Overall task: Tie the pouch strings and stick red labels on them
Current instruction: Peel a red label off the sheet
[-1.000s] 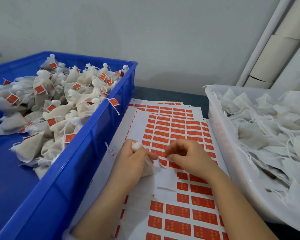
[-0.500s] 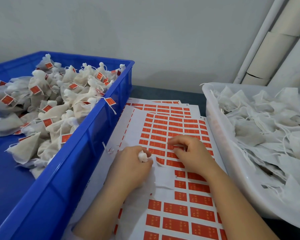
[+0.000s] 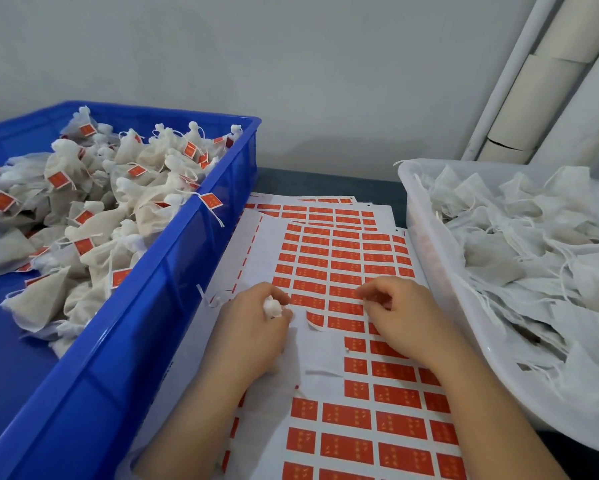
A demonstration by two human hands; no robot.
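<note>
My left hand (image 3: 253, 327) grips a small white pouch (image 3: 272, 306) by its gathered neck; only the bunched top shows above my fingers. My right hand (image 3: 400, 313) lies with curled fingers on the sheet of red labels (image 3: 339, 268), its fingertips at a label's edge; whether it pinches a string or a label is hidden. One label (image 3: 316, 318) beside the hands curls up off the backing paper. Both hands sit over the sheet, about a hand's width apart.
A blue crate (image 3: 173, 271) on the left holds several tied pouches with red labels (image 3: 83, 216). A white tub (image 3: 426, 244) on the right is full of untied white pouches (image 3: 519, 244). More label sheets lie underneath. White pipes (image 3: 519, 81) stand at the back right.
My right hand has slid to the right along the label sheet, away from my left hand. My left hand has settled a little lower on the sheet, still gripping the pouch.
</note>
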